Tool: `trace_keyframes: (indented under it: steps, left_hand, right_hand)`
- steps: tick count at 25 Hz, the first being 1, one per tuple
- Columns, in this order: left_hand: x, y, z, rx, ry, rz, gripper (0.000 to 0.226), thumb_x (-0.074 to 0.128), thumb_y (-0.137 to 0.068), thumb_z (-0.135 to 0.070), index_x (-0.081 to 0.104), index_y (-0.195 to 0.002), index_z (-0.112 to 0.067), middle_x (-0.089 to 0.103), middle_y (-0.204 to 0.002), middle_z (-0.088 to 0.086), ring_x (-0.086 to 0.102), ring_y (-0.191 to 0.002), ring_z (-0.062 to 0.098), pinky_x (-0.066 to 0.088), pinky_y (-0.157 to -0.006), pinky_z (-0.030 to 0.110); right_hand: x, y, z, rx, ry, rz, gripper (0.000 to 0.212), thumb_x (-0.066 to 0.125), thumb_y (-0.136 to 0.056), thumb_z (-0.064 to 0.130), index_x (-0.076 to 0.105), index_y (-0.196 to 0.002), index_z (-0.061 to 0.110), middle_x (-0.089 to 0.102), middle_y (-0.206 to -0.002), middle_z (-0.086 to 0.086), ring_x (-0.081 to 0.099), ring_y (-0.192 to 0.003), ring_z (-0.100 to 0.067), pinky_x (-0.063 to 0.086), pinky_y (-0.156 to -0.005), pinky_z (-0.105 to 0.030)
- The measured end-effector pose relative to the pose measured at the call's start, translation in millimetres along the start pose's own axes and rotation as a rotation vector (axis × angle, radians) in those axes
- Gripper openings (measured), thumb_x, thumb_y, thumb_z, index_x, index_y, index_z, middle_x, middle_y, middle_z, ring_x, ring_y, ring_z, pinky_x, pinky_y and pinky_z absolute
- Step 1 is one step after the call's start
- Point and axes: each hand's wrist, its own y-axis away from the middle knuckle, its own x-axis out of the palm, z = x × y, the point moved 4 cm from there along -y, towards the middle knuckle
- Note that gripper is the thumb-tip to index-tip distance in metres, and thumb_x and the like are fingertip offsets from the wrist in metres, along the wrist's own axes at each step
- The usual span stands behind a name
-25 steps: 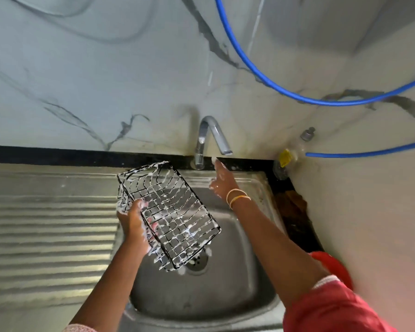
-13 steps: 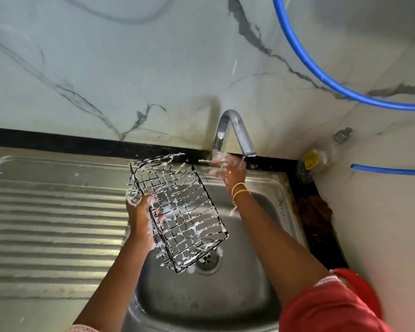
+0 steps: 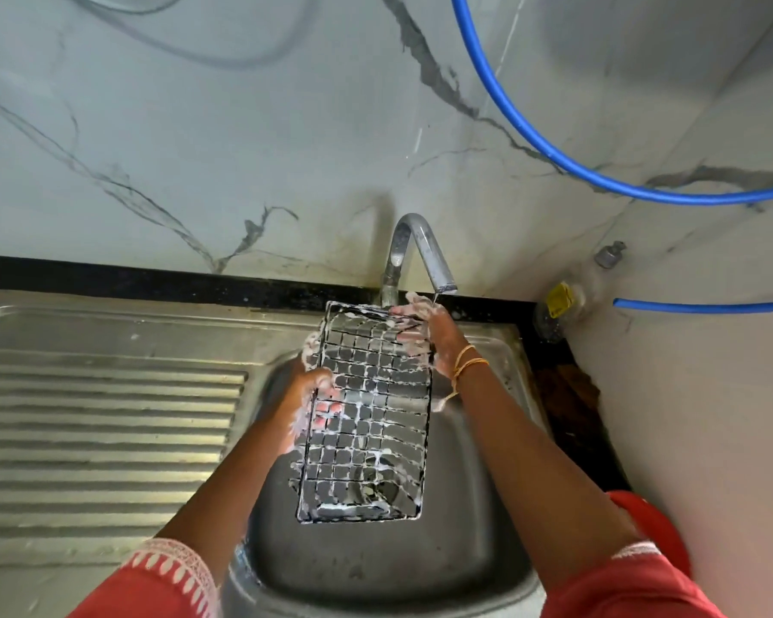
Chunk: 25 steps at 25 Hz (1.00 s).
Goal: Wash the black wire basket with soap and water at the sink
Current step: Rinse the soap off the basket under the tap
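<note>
A wire basket (image 3: 367,412) is held over the sink bowl (image 3: 478,506), above the drain, between the left hand (image 3: 306,394) and right hand (image 3: 429,332). The tap (image 3: 416,252) stands behind it, the draining board (image 3: 108,417) to its left.

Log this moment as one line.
both hands grip soapy black wire basket | over steel sink | right hand under chrome tap | left hand

Basket (image 3: 367,421): thin black-coated wire, streaked with white suds. Sink (image 3: 487,519) and ribbed drainboard (image 3: 108,421) were brushed steel with a dull sheen; tap (image 3: 420,247) polished metal. Wall (image 3: 242,149) was glossy veined marble, hose (image 3: 532,145) smooth blue plastic.
</note>
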Motion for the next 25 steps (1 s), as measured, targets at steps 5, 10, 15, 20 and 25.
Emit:
trace_keyframes:
  steps: [5,10,15,20,25]
  left_hand:
    - [37,-23,11,-0.107,-0.203,0.084,0.033,0.045,-0.09,-0.011,0.056,-0.118,0.005,0.052,-0.081,0.0,0.046,-0.072,0.007,0.05,-0.066,0.017]
    - [53,-56,16,-0.329,-0.533,0.201,0.052,0.042,-0.098,-0.003,0.028,-0.147,-0.006,0.056,-0.126,0.017,0.046,-0.066,0.008,0.038,-0.051,0.019]
    - [91,-59,-32,0.19,-0.726,0.054,0.049,0.049,-0.084,0.008,0.058,-0.127,-0.014,0.065,-0.12,0.012,0.064,-0.087,0.025,0.045,-0.059,0.027]
    - [101,-51,-22,-0.285,-0.146,-0.109,0.023,0.053,-0.09,-0.017,0.051,-0.112,-0.012,0.063,-0.105,0.018,0.061,-0.077,0.024,0.046,-0.053,0.029]
    - [105,-45,-9,-0.486,-0.067,0.03,0.032,0.036,-0.101,-0.014,0.046,-0.071,-0.005,0.05,-0.074,0.013,0.053,-0.051,0.02,0.042,-0.041,0.022]
  right_hand:
    - [-29,17,6,-0.259,0.172,-0.215,0.014,0.063,-0.089,0.009,0.068,-0.076,0.007,0.064,-0.07,-0.015,0.054,-0.042,-0.008,0.04,-0.039,-0.018]
    - [-44,54,10,-0.397,0.446,-0.326,0.011,0.076,-0.077,0.005,0.069,-0.082,-0.002,0.059,-0.069,0.0,0.053,-0.059,-0.01,0.039,-0.045,-0.007]
    - [-37,62,-16,-0.389,0.647,-0.45,0.038,0.085,-0.068,0.032,0.05,-0.067,0.018,0.055,-0.091,-0.002,0.057,-0.08,-0.018,0.041,-0.067,-0.014]
    - [-35,69,-30,-0.279,0.644,-0.592,0.04,0.075,-0.076,0.045,0.069,-0.087,0.008,0.05,-0.13,-0.019,0.057,-0.109,-0.03,0.041,-0.103,-0.03]
    - [-21,88,-27,-0.433,0.838,-0.382,0.015,0.062,-0.08,0.023,0.072,-0.086,0.013,0.068,-0.098,-0.014,0.065,-0.089,-0.032,0.054,-0.084,-0.038]
